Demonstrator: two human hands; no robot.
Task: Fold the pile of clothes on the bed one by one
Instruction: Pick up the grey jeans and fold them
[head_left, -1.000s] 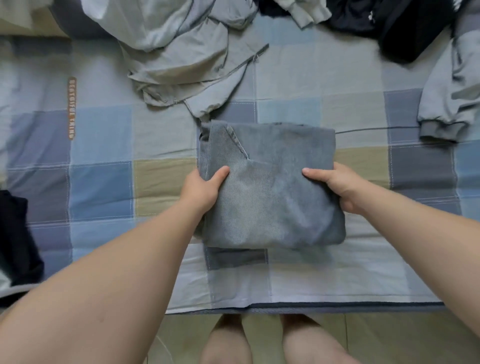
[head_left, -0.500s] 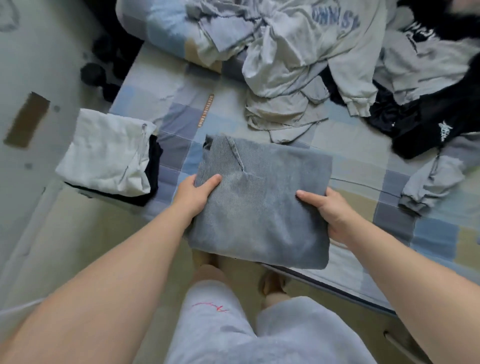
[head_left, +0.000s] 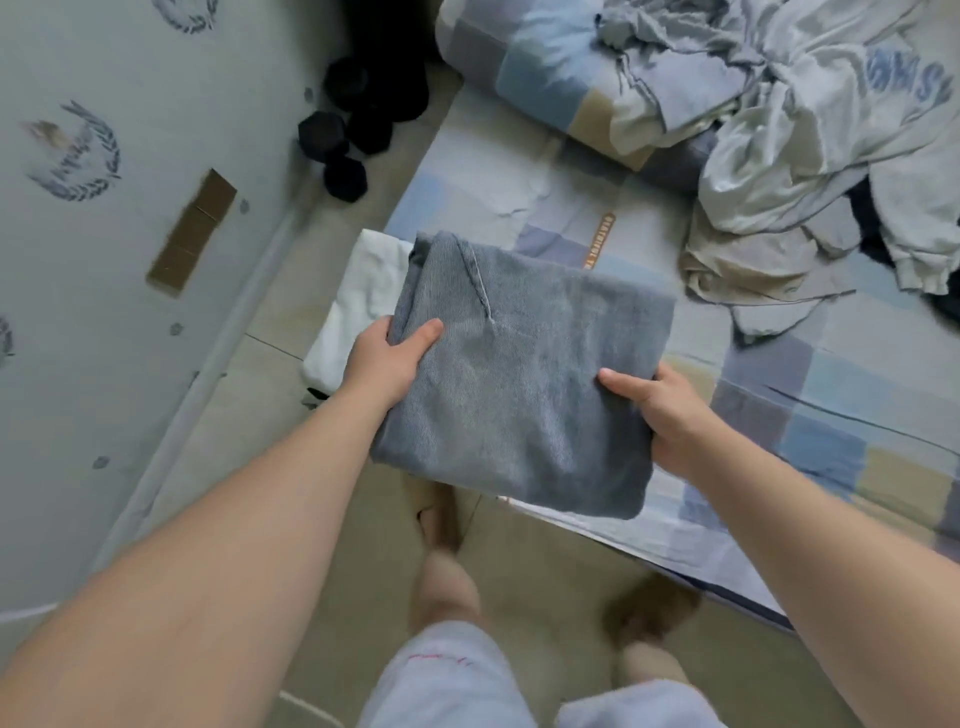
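A folded blue-grey garment (head_left: 524, 384) is held in the air over the bed's near-left corner. My left hand (head_left: 387, 358) grips its left edge, thumb on top. My right hand (head_left: 657, 410) grips its right edge, thumb on top and fingers underneath. Partly hidden behind the garment, a folded white garment (head_left: 358, 312) lies on a dark one at the bed's left end. The pile of unfolded clothes (head_left: 810, 140), mostly pale grey and white with dark pieces, sprawls across the far right of the bed.
The bed carries a patchwork sheet (head_left: 810, 415) in blue, grey and tan. A rolled quilt (head_left: 540, 78) lies at the far end. Black dumbbells (head_left: 353, 135) sit on the floor by the wall on the left. My legs and feet stand on the tiled floor below.
Both hands have lifted the folded blue-grey garment off the bed and carried it left, toward the white folded stack. The view has swung left, bringing the wall and dumbbells into sight.
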